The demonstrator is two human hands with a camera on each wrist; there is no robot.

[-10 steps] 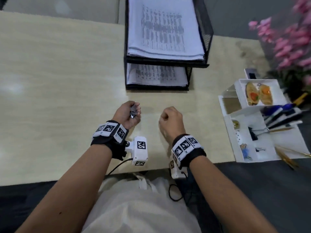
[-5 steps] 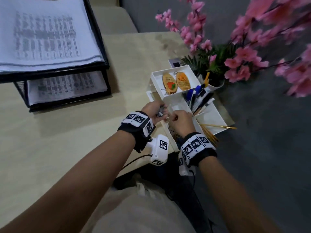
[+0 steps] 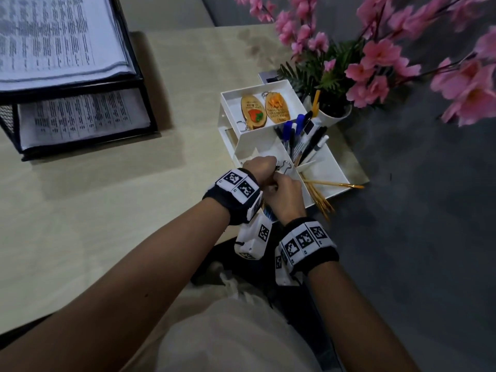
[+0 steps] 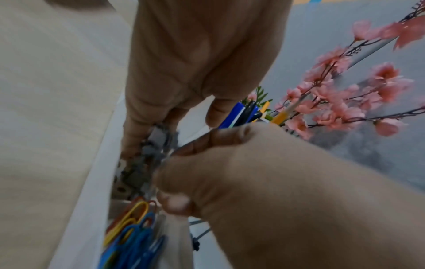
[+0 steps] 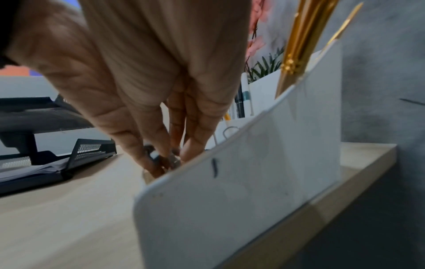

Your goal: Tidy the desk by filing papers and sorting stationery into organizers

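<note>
A white desk organizer (image 3: 326, 170) stands at the desk's right edge. Both hands reach into its front-left compartment. My left hand (image 3: 259, 167) points its fingers down and holds dark binder clips (image 4: 158, 143) just above a pile of them. Right beside it, my right hand (image 3: 283, 190) pinches a small metal binder clip (image 5: 151, 155) between thumb and fingers behind the organizer's white front wall (image 5: 241, 191). One wire clip handle (image 3: 286, 165) shows between the hands. Coloured paper clips (image 4: 133, 227) fill the nearest compartment. The hands hide most of the clip compartment.
Pens (image 3: 303, 138) stand in the organizer's middle slot, gold pens (image 3: 322, 200) lie at its front, and two wooden key tags (image 3: 264, 111) sit in its raised tray. A black mesh paper tray (image 3: 80, 130) holds printed sheets at back left. Pink flowers (image 3: 375, 63) overhang the right.
The view swung right from the desk's middle to the organizer. Both hands travelled from in front of the paper tray to the organizer and lowered into its front-left compartment with the clips.
</note>
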